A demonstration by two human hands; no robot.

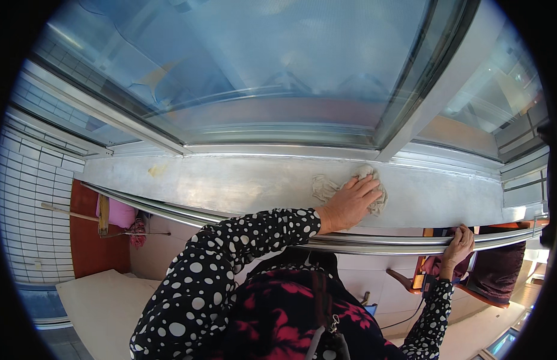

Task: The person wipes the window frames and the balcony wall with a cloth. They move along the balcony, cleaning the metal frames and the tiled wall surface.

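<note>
My left hand (pixel 350 204) presses a crumpled, off-white cloth (pixel 366 173) against a pale window sill (pixel 242 180). Its fingers spread over the bunched part, while a loose fold of cloth lies to the left of the hand. Further right, my right hand (pixel 458 246) is curled around a shiny metal rail (pixel 382 243) that runs along the near side of the sill. Behind the sill stands a large glass pane (pixel 283 67) in a light metal frame (pixel 434 90). A yellowish stain (pixel 157 170) marks the sill's left part.
White tiled wall (pixel 26 202) borders the left side. Below the rail on that side are a pink item (pixel 118 212), a wooden stick (pixel 67 210) and a pale board (pixel 107 297). At lower right stands a wooden chair (pixel 413 281) near dark red fabric (pixel 497 272) and a black cable (pixel 404 320).
</note>
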